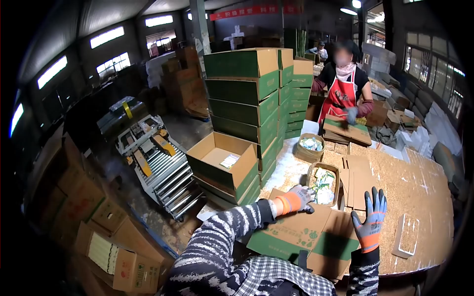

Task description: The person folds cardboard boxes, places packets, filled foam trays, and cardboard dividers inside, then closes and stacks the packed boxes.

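Note:
My left hand (pixel 297 199), in a grey and orange work glove, lies over the upper part of a flattened cardboard box (pixel 296 224) with green printed panels. Its fingers point right and look loosely stretched, beside an open container (pixel 337 185) of small white, green and yellow packets (pixel 323 183). Nothing shows in its grasp. My right hand (pixel 371 222), gloved the same way, is raised at the right end of the flat box, fingers spread and holding nothing.
Green and brown boxes (pixel 242 101) stand stacked ahead; an open box (pixel 222 160) holds a small packet. A roller conveyor (pixel 165 170) is at left. Across the worn table (pixel 410 182), a person in a red apron (pixel 340 96) handles flat cardboard (pixel 347 130). A shallow tray (pixel 406 237) sits right.

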Demonstrator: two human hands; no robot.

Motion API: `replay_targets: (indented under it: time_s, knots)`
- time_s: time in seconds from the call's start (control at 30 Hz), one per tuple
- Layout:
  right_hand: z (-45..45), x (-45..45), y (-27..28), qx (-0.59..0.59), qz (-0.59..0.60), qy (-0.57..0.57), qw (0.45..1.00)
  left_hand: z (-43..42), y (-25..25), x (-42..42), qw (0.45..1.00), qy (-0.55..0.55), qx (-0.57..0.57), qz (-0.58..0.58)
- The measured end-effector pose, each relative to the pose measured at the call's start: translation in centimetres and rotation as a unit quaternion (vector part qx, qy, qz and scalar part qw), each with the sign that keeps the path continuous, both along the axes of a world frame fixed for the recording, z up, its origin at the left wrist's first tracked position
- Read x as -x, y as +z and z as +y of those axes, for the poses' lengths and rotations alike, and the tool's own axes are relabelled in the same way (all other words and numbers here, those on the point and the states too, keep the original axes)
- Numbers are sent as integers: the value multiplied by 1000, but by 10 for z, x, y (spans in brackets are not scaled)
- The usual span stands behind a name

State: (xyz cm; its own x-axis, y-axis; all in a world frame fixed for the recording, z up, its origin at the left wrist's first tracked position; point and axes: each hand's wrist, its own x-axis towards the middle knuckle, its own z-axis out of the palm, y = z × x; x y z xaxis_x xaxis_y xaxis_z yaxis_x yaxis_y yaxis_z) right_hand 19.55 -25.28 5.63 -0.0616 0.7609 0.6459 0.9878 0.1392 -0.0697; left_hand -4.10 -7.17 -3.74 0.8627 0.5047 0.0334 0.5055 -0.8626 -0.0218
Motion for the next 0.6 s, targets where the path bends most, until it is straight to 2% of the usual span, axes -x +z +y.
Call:
replay_targets:
  time_s: [0.07,0.17,0.2,0.23,0.3,0.37,0.43,0.5,0.53,0.6]
  knots:
    - [1,-4,3,3,-4,10,1000,-14,16,11,998,-5,-65,-5]
    - [-6,-3,14,16,0,35,999,-17,25,19,994,-70,-36,-70]
    - [-9,-3,17,58,-4,62,996,-27,45,19,998,-41,33,-41]
    - [-9,-3,18,99,-10,90,991,-36,63,23,997,-52,-14,-50]
    - [-10,-6,13,83,10,117,990,-61,123,31,994,-51,-45,-80]
    - [-16,-4,23,195,125,24,973,-66,141,25,995,-11,-59,-82]
    - [-6,0,0,152,94,14,984,-55,111,11,996,-1,-45,-82]
    - [2,9,-23,-52,-30,-3,998,-48,95,4,1000,-8,-4,-20]
    - [-3,7,-28,-50,-32,6,998,-42,95,6,996,-7,76,-42]
    - [-2,-15,-59,-96,-78,40,992,-27,80,2,996,-25,45,-69]
